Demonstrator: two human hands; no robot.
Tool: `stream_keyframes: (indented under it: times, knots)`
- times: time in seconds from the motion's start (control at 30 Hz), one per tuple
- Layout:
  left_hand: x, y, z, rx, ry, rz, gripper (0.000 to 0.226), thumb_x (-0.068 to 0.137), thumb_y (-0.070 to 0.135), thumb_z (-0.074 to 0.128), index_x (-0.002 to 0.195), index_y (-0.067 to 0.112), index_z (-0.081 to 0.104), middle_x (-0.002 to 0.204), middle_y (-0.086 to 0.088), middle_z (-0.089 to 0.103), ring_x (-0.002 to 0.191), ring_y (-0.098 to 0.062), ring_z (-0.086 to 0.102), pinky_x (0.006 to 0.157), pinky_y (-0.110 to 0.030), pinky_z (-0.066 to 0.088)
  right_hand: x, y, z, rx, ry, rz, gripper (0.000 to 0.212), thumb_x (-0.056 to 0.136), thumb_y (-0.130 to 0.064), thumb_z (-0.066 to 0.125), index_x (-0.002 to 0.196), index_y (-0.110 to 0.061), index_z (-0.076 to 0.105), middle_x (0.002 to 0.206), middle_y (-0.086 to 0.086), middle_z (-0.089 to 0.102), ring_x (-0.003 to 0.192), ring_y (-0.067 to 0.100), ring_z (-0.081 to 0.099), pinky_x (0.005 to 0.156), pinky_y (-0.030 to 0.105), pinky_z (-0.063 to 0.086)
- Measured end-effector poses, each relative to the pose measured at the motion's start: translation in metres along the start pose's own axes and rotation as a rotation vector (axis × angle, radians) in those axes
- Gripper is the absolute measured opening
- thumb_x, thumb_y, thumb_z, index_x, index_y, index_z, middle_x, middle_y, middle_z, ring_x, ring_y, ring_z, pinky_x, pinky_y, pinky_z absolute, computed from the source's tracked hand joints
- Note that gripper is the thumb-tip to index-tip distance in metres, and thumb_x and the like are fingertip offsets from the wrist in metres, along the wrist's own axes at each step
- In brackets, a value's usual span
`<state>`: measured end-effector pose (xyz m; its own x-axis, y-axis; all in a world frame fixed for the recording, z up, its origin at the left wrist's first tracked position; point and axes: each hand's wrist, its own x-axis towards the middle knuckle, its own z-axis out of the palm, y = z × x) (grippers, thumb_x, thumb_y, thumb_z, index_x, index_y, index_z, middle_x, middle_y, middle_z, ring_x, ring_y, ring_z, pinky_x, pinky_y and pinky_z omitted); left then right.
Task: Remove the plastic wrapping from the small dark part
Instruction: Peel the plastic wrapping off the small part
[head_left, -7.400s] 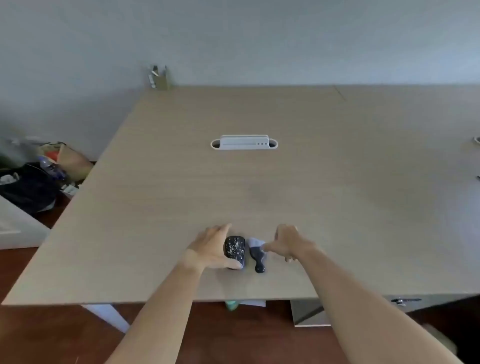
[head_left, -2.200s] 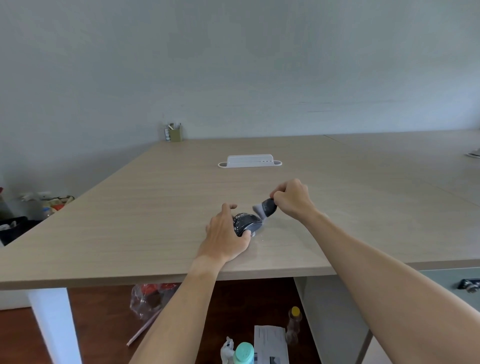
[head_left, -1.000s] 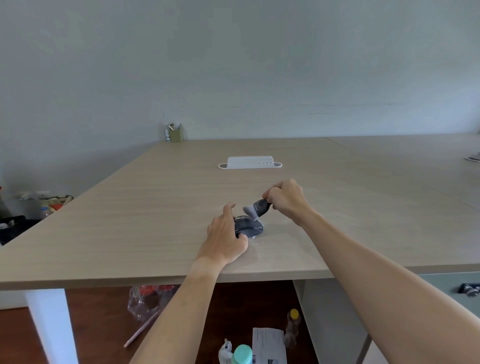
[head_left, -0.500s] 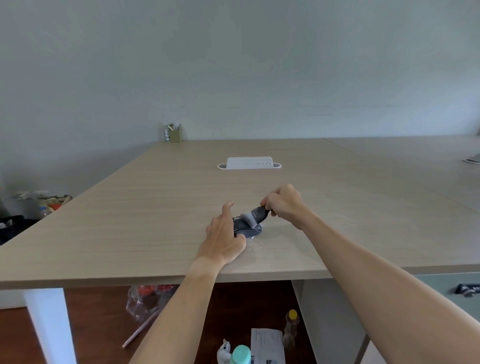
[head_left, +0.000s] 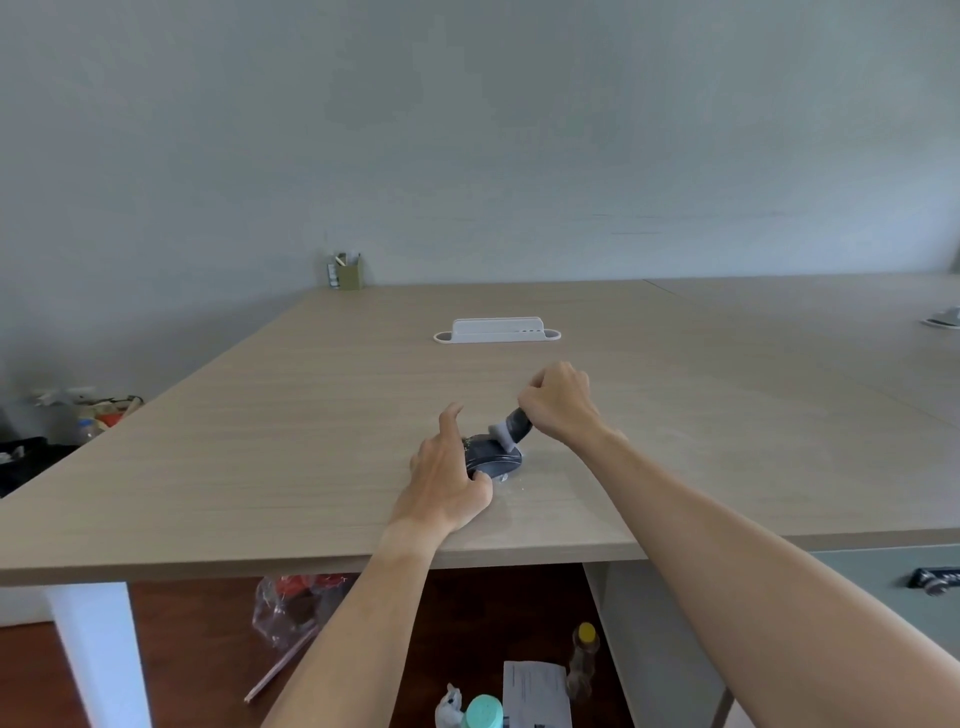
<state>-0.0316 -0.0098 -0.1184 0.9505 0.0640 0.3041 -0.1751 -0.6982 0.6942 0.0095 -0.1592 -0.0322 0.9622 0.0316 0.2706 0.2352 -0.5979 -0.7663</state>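
Observation:
The small dark part (head_left: 493, 457), an oval dark shell, lies on the wooden table (head_left: 311, 441) near its front edge. My left hand (head_left: 447, 483) grips its left side, thumb and fingers curled round it and the index finger raised. My right hand (head_left: 558, 408) is closed on a short dark-handled tool (head_left: 511, 428), tilted down to the left. The tool's grey tip rests on top of the part. A faint shiny patch shows on the table by the part's right edge; I cannot make out plastic wrapping clearly.
A white cable tray (head_left: 496, 331) sits mid-table, and a pen holder (head_left: 349, 271) stands at the far left corner. Under the table are a plastic bag (head_left: 291, 608), a bottle (head_left: 584, 654) and a paper (head_left: 535, 693). A grey drawer unit (head_left: 883, 597) stands at right.
My right hand has brought the tool down and leftward, so its grey tip now rests on the dark part. My left hand has kept its hold on the part.

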Motion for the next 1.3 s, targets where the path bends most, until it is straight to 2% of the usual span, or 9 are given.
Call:
stream_keyframes:
  times: [0.1,0.2,0.37,0.5,0.67,0.83,1.03,1.17,1.3]
  knots:
    - [0.001,0.0,-0.001,-0.029,0.014,-0.01,0.082,0.075,0.016,0.055,0.145,0.034,0.016,0.117,0.004,0.052,0.117,-0.02,0.045,0.098,-0.035,0.035,0.002,-0.005,0.0,0.066,0.019,0.021,0.028,0.068,0.001,0.049,0.043,-0.002,0.036,0.041,0.009,0.033,0.053,0.019,0.028,0.041,0.023,0.025]
    - [0.0,-0.001,0.0,-0.053,0.024,0.003,0.082,0.073,0.016,0.057,0.145,0.03,0.019,0.118,0.01,0.051,0.122,-0.017,0.045,0.104,-0.036,0.034,0.004,-0.004,0.008,0.097,-0.073,0.054,0.029,0.063,-0.009,0.054,0.073,0.018,0.061,0.063,0.021,0.046,0.061,0.02,0.041,0.054,0.03,0.036]
    - [0.0,0.0,0.0,-0.044,0.026,-0.006,0.084,0.074,0.015,0.055,0.146,0.034,0.017,0.116,0.004,0.048,0.117,-0.022,0.046,0.098,-0.038,0.039,0.005,0.008,0.003,-0.021,-0.02,0.054,0.034,0.072,0.002,0.048,0.046,-0.007,0.028,0.047,0.007,0.027,0.055,0.021,0.025,0.045,0.027,0.021]
    - [-0.001,0.0,-0.001,-0.023,0.022,0.009,0.082,0.075,0.012,0.053,0.146,0.033,0.018,0.119,0.004,0.048,0.118,-0.023,0.046,0.099,-0.037,0.037,0.004,0.014,-0.007,0.007,0.046,0.113,0.036,0.072,0.006,0.043,0.042,-0.009,0.029,0.022,-0.006,0.027,0.05,0.019,0.027,0.033,0.02,0.02]
    - [0.0,-0.001,-0.001,0.001,0.02,0.032,0.077,0.075,0.009,0.051,0.144,0.03,0.022,0.113,0.006,0.046,0.113,-0.022,0.047,0.099,-0.035,0.036,0.007,0.022,0.001,0.142,-0.009,0.19,0.02,0.067,-0.007,0.054,0.064,0.012,0.055,0.063,0.01,0.052,0.061,0.023,0.044,0.055,0.03,0.038]
    - [-0.001,0.004,-0.002,0.071,0.066,0.067,0.063,0.075,0.007,0.052,0.133,0.023,0.035,0.115,0.004,0.05,0.113,-0.018,0.045,0.1,-0.03,0.028,0.008,0.024,-0.007,0.037,0.076,0.171,0.031,0.073,0.002,0.044,0.048,-0.01,0.029,0.051,0.006,0.033,0.056,0.022,0.029,0.041,0.026,0.022]
    - [0.0,0.004,-0.001,0.194,0.097,0.072,0.062,0.074,0.009,0.051,0.134,0.023,0.04,0.124,0.004,0.051,0.12,-0.018,0.034,0.098,-0.029,0.021,0.009,0.019,0.0,0.121,0.026,0.16,0.016,0.071,-0.006,0.054,0.057,-0.007,0.047,0.061,0.009,0.044,0.06,0.023,0.041,0.053,0.028,0.034]
    - [0.0,0.005,0.0,0.234,0.079,0.065,0.064,0.077,0.009,0.049,0.139,0.021,0.041,0.134,0.002,0.047,0.125,-0.019,0.031,0.105,-0.034,0.021,0.007,0.02,-0.004,0.029,0.05,0.114,0.035,0.072,0.002,0.045,0.046,-0.011,0.026,0.047,0.003,0.027,0.053,0.019,0.025,0.041,0.025,0.02]
    - [0.003,0.003,0.0,0.281,0.07,0.08,0.061,0.077,0.008,0.045,0.136,0.022,0.047,0.131,0.004,0.045,0.119,-0.019,0.029,0.098,-0.029,0.02,0.005,0.015,-0.004,0.186,0.058,0.148,0.021,0.07,-0.003,0.053,0.052,0.006,0.049,0.049,0.005,0.046,0.055,0.022,0.038,0.045,0.021,0.032]
